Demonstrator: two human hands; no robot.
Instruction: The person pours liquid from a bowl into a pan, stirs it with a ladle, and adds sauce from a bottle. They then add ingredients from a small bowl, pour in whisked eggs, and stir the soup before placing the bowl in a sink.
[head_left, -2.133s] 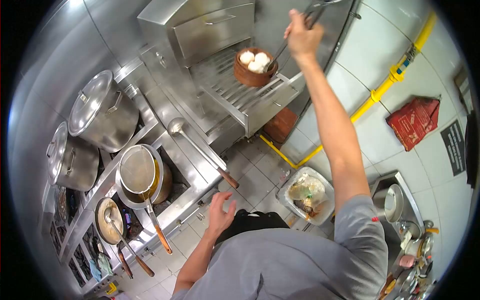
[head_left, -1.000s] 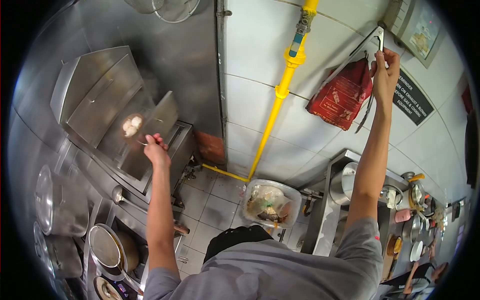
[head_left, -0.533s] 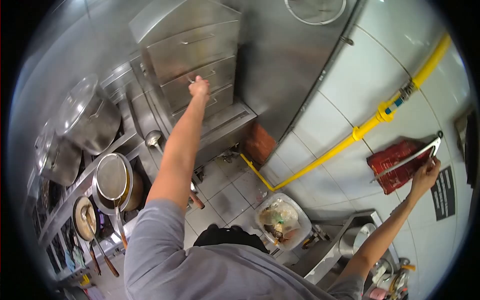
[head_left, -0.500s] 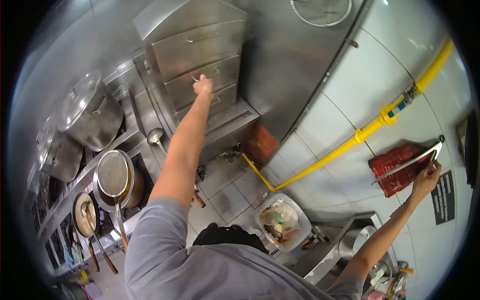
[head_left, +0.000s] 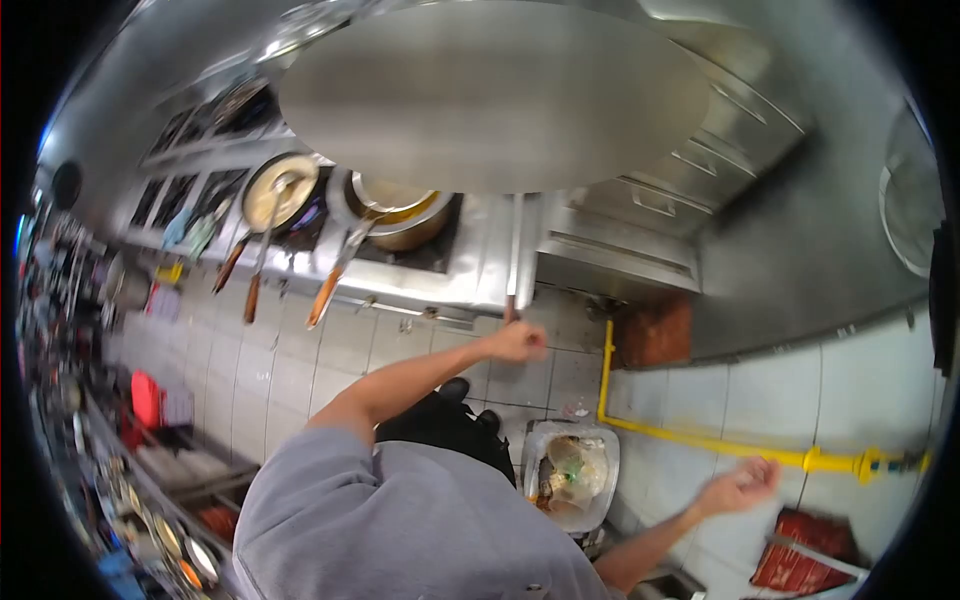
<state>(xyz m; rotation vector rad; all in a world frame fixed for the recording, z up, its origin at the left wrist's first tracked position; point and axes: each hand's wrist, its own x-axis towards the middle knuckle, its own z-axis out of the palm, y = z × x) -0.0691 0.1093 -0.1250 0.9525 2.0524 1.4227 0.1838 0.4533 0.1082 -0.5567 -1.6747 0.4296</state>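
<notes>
My left hand (head_left: 518, 342) is closed in a loose fist beside the wooden handle end of a ladle (head_left: 514, 250), which sticks out over the stove's front edge. The hand overlaps the handle tip in this view, and its fingers are smeared by motion. My right hand (head_left: 740, 487) is in the air before the tiled wall, its fingers blurred, loosely curled and apart, with nothing visible in them. Just beyond it, metal tongs (head_left: 815, 555) lie across a red holder (head_left: 800, 540) on the wall. A yellow gas pipe (head_left: 720, 450) runs behind my right hand.
On the stove stand a pan (head_left: 258, 195) with a ladle in it and a pot (head_left: 420, 235) under a strainer. A large blurred metal oval (head_left: 490, 90) covers the back. The steel drawer cabinet (head_left: 640, 230) is beyond. A waste bin (head_left: 608, 480) stands near my feet.
My view has swung left toward the stove. My left hand has left the drawer handle and come down by the ladle handle. My right hand has let go of the tongs and moved away.
</notes>
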